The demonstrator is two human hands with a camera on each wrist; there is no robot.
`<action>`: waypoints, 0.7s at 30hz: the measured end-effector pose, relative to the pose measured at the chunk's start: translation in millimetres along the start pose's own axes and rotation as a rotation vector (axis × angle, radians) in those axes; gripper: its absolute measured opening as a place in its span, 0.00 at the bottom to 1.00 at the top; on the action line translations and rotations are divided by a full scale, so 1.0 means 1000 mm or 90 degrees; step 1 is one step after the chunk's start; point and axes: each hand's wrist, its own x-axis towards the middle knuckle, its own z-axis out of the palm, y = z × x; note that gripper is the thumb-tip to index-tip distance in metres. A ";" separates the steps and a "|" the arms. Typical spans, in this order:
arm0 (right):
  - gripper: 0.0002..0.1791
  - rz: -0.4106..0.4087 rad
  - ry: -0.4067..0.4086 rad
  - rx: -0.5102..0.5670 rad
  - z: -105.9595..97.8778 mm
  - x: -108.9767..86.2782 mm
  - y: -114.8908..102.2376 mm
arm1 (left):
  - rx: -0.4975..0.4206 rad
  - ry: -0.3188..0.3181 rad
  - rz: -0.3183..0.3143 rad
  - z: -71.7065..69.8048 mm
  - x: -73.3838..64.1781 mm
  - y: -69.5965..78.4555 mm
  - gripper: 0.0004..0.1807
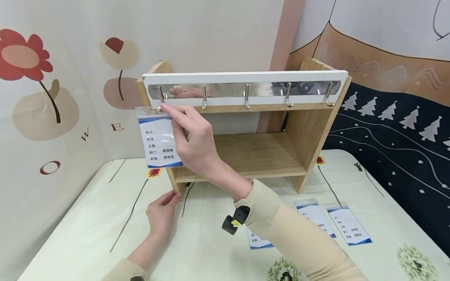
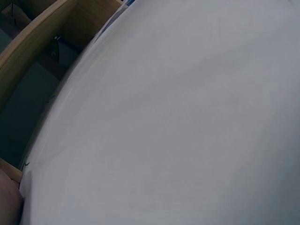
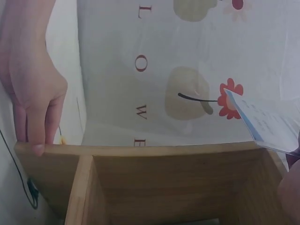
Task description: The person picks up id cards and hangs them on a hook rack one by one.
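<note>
A clear badge holder with a blue-and-white card (image 1: 159, 142) hangs at the leftmost hook (image 1: 160, 93) of the wooden shelf (image 1: 260, 152). My right hand (image 1: 197, 142) pinches the badge holder near its upper right edge, fingertips right at the hook. In the right wrist view the badge holder (image 3: 265, 119) stands tilted out past the shelf's side. Low down, my left hand (image 1: 163, 214) holds the foot of the shelf's left side panel (image 1: 175, 183) between thumb and fingers. Only a sliver of the left hand (image 2: 8, 201) shows in the left wrist view.
Several more metal hooks, such as the middle hook (image 1: 247, 96), line the white rail (image 1: 246, 77). Badge cards lie on the flowered tablecloth (image 1: 218, 249) at the right: one card (image 1: 348, 224) outermost, another card (image 1: 314, 214) beside it, a third card (image 1: 258, 240) partly behind my right forearm.
</note>
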 end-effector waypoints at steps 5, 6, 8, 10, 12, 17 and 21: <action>0.17 0.009 -0.004 -0.001 0.001 0.002 -0.003 | 0.004 0.001 -0.003 -0.001 0.000 0.000 0.19; 0.18 0.009 -0.003 -0.002 0.001 0.002 -0.004 | 0.006 0.002 -0.003 -0.001 0.000 0.000 0.20; 0.18 0.011 -0.002 -0.008 0.002 0.002 -0.004 | 0.008 0.004 -0.002 -0.001 0.000 0.000 0.19; 0.18 0.013 -0.001 -0.010 0.002 0.002 -0.004 | 0.009 0.007 0.000 0.000 0.000 0.000 0.19; 0.18 0.017 0.001 -0.012 0.002 0.002 -0.005 | 0.009 0.007 -0.002 0.000 0.000 0.000 0.19; 0.18 0.035 0.006 -0.014 0.000 0.002 -0.005 | 0.005 0.006 0.001 0.001 0.000 0.002 0.19; 0.18 0.056 0.001 -0.007 0.000 0.001 -0.005 | 0.002 0.009 0.005 0.001 -0.001 0.002 0.18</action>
